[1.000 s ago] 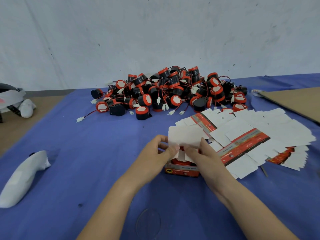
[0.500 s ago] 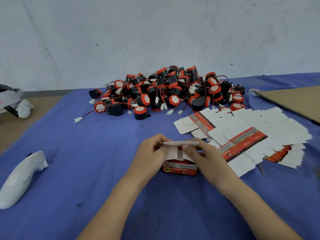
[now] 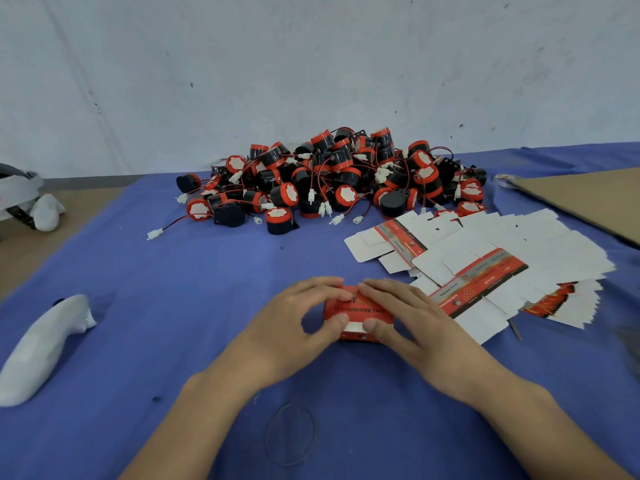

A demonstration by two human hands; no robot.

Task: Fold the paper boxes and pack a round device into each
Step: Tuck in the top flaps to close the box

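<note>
Whereas it stood open before, the red box [image 3: 360, 308] is now closed on the blue cloth [image 3: 173, 306], long axis left to right. It is clasped from either side by the left hand [image 3: 294, 327] and the right hand [image 3: 412, 320], both curled over its top.

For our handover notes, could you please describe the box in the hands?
On the blue cloth, nearer than the device pile, the left hand and right hand hold a red box. Unlike the flat blanks beside it, it is folded up.
</note>
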